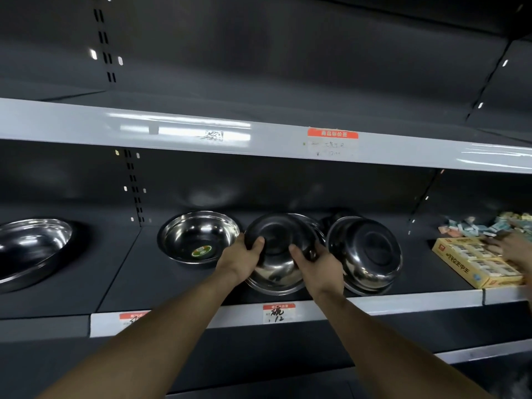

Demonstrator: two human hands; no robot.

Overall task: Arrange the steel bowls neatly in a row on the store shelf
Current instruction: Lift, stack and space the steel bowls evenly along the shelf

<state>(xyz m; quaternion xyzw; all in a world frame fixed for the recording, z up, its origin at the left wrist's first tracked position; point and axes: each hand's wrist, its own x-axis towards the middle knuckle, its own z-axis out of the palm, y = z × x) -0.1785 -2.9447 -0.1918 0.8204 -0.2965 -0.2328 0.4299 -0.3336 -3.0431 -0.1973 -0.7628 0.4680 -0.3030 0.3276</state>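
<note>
Both hands grip the middle steel bowl, which is tilted with its base toward the viewer and its lower rim on or just above the dark shelf. The left hand closes around the bowl's left side, thumb across the base; the right hand closes around the right side, thumb likewise on the base. An upright bowl bearing a sticker stands just beside it on the left; a second tilted bowl leans just beside it on the right, with what appear to be further rims behind. A larger basin lies well apart at far left, a yellow carton at far right, where another person's hand reaches. Probable hazards: polished steel offers little friction, so the bowl may slip from the fingers as it is turned; swinging its rim could strike either neighbour, and the leaning right-hand bowl seems likeliest to topple or roll toward the shelf edge; uneven spacing would spoil the row
</note>
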